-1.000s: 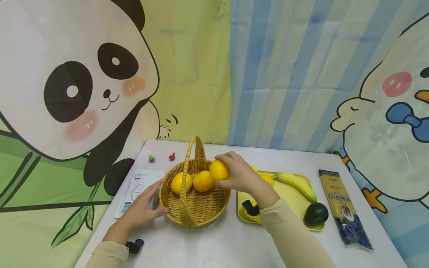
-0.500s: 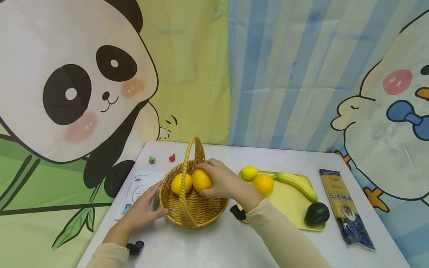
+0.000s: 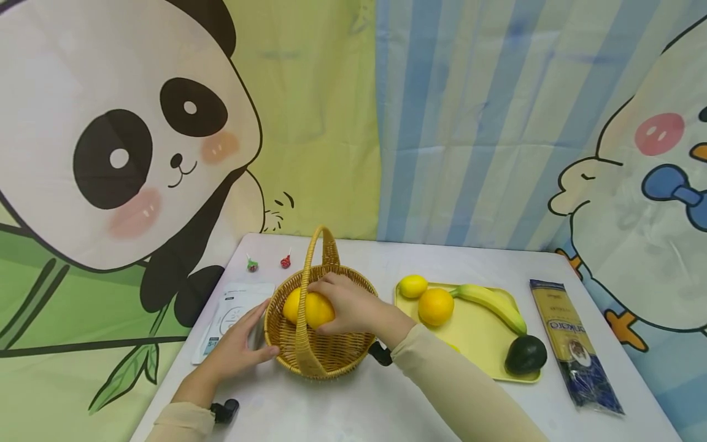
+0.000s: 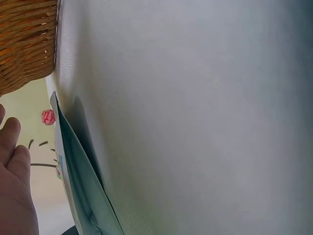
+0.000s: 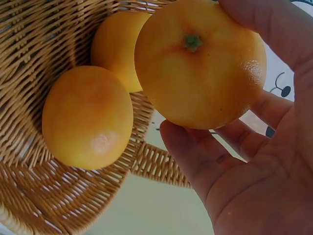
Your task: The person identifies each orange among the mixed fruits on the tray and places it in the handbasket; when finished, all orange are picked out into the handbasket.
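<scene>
A wicker basket (image 3: 331, 356) with a tall arched handle stands on the white table. My right hand (image 3: 350, 304) reaches into it and grips an orange (image 5: 200, 63) between thumb and fingers, green stem mark facing the wrist camera. Two more oranges lie in the basket in the right wrist view, one nearer orange (image 5: 88, 117) and another orange (image 5: 117, 49) partly behind the held one. In the head view my hand hides part of them. My left hand (image 3: 237, 344) is at the basket's left side, fingers extended along the rim and thumb toward its front.
Right of the basket, a yellow tray (image 3: 480, 344) bears a lemon (image 3: 412, 286), an orange (image 3: 436, 306), a banana (image 3: 493, 304) and an avocado (image 3: 526, 355). A pasta packet (image 3: 577, 350) lies farther right. Left are a white pouch (image 3: 221, 316), a green lollipop (image 3: 252, 266) and a red lollipop (image 3: 285, 262).
My right hand has carried the held orange left and down, from over the basket's right rim to inside it beside the other oranges. The left hand stays at the basket.
</scene>
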`<state>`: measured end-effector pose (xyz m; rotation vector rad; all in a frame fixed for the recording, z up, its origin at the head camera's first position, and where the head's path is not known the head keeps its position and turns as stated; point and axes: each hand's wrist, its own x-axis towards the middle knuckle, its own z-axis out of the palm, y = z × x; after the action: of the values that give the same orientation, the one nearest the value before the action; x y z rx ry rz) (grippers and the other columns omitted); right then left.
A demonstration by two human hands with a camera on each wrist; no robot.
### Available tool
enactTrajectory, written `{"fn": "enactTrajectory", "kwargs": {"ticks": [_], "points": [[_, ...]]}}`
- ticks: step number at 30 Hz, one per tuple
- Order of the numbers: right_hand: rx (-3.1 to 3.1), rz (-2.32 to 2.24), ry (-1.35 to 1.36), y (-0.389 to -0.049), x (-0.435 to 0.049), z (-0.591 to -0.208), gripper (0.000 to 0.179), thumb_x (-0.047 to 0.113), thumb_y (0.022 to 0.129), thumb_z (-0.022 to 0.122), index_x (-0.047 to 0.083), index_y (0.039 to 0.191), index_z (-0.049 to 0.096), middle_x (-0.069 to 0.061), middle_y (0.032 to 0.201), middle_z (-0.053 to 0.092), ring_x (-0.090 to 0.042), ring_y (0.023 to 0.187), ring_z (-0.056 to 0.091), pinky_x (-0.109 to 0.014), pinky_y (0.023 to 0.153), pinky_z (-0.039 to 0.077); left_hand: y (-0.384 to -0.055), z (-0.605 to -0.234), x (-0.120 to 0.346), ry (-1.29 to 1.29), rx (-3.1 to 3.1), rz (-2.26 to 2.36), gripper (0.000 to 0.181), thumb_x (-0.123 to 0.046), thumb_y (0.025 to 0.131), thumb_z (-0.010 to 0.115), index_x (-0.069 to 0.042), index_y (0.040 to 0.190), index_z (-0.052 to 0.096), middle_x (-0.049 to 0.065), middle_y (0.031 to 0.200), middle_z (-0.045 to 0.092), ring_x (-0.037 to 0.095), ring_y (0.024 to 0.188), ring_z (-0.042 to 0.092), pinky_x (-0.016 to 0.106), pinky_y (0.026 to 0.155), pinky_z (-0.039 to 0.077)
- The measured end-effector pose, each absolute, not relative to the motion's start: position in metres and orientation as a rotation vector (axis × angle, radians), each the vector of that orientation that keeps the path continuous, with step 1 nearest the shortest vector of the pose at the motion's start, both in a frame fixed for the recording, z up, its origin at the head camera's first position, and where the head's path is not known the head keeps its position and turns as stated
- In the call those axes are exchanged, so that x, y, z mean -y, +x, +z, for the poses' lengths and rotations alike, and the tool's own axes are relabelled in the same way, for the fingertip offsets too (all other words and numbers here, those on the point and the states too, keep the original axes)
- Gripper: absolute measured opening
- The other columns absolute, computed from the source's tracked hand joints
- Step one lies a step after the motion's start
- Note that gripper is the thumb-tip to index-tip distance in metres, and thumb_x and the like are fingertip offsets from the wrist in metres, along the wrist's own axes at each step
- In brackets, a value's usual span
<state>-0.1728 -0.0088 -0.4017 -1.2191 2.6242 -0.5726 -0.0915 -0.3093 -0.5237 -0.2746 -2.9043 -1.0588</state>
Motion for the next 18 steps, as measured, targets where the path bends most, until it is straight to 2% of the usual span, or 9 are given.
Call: {"fn": "enactTrajectory", "kwargs": {"ticks": [8, 13, 18], "points": [[-2.577, -0.484, -1.319, -0.173, 0.020, -0.410, 0.075, 0.039, 0.081, 0.088, 0.016, 0.145, 0.058, -0.004, 0.147, 0.055, -0.018, 0.127, 0.055, -0.024, 0.102, 0.054, -0.091, -0.524, 0.310, -0.275, 2.906, -1.064, 0.110, -0.048, 0.080, 0.087, -0.023, 0.168, 0.025, 0.015, 0.170, 0.035, 0.049, 0.153, 0.036, 0.077, 0.117, 0.032], [-2.559, -0.394, -1.413, -0.172, 0.025, -0.415, 0.071, 0.041, 0.080, 0.089, 0.020, 0.141, 0.061, -0.002, 0.141, 0.057, -0.015, 0.121, 0.056, -0.021, 0.099, 0.053, -0.090, -0.523, 0.310, -0.279, 2.898, -1.084, 0.110, -0.048, 0.080, 0.088, -0.025, 0.168, 0.025, 0.013, 0.170, 0.035, 0.046, 0.154, 0.035, 0.076, 0.118, 0.032], [-2.531, -0.379, -1.452, -0.173, 0.028, -0.417, 0.073, 0.041, 0.079, 0.089, 0.023, 0.144, 0.060, 0.001, 0.137, 0.058, -0.015, 0.119, 0.057, -0.020, 0.100, 0.052, -0.091, -0.522, 0.310, -0.271, 2.895, -1.088, 0.110, -0.047, 0.080, 0.088, -0.025, 0.168, 0.025, 0.012, 0.171, 0.035, 0.046, 0.154, 0.035, 0.077, 0.117, 0.032]]}}
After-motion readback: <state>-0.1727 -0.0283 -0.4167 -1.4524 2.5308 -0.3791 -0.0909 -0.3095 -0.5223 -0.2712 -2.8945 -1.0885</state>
